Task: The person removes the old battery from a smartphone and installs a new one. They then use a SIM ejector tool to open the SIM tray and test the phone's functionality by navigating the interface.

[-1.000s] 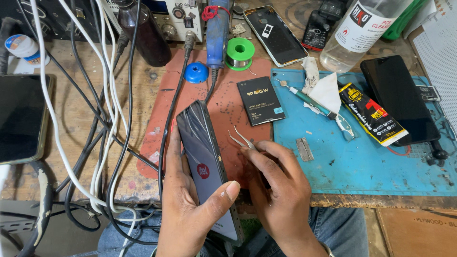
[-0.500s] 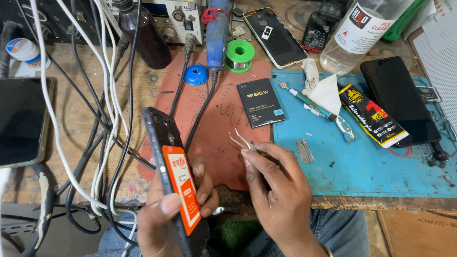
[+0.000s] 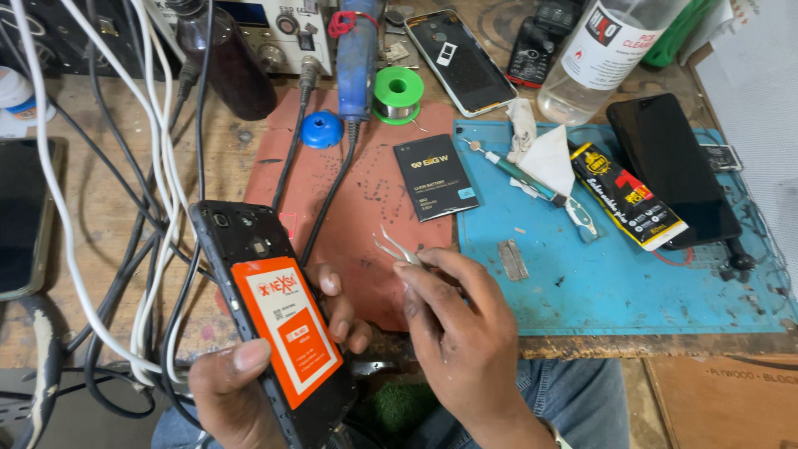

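With the left hand (image 3: pixel 249 374) gripping the open-backed phone (image 3: pixel 270 320) and the right hand (image 3: pixel 453 320) pinching tweezers (image 3: pixel 395 247), their sharp tips may gouge the orange battery (image 3: pixel 291 328).

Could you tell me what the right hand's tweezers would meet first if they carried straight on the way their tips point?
Probably the bare red mat; the tweezers in the right hand point up-left, toward the black cable, though height is unclear.

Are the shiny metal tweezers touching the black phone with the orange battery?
Apart. The head view shows bare red mat between the metal tweezers in the right hand and the black phone held by the left hand.
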Demonstrator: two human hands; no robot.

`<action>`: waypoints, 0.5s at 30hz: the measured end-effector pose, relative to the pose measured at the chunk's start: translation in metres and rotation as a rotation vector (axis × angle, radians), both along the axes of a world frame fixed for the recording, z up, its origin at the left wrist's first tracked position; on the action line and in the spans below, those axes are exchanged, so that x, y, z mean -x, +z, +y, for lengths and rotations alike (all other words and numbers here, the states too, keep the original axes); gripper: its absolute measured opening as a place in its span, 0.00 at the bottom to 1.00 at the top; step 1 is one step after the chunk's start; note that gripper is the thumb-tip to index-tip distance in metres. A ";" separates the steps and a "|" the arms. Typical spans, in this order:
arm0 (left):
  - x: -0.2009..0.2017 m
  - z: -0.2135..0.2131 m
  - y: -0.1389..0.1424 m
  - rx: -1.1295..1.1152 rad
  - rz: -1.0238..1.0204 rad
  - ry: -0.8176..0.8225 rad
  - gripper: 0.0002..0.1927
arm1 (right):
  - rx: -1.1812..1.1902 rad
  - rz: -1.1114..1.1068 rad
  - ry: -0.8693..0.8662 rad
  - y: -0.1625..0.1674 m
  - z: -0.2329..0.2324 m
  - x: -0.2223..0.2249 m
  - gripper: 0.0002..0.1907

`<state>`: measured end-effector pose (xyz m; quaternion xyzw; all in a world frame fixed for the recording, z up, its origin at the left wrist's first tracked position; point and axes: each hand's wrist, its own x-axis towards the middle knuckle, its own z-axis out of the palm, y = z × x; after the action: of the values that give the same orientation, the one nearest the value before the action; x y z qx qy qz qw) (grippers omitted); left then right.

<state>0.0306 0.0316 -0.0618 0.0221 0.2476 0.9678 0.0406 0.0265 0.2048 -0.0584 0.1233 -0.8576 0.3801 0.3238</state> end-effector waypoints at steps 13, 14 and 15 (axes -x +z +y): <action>0.003 -0.007 0.006 0.079 0.035 -0.041 0.41 | -0.087 -0.006 0.067 0.000 0.006 -0.001 0.18; 0.003 -0.006 0.005 0.074 0.035 -0.029 0.41 | -0.094 -0.009 0.071 0.000 0.007 0.000 0.18; 0.003 -0.005 0.004 0.068 0.037 -0.017 0.41 | -0.098 -0.012 0.075 0.000 0.007 0.000 0.18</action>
<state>0.0276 0.0262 -0.0574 0.0409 0.2809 0.9578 0.0447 0.0266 0.2119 -0.0583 0.1687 -0.8720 0.3501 0.2977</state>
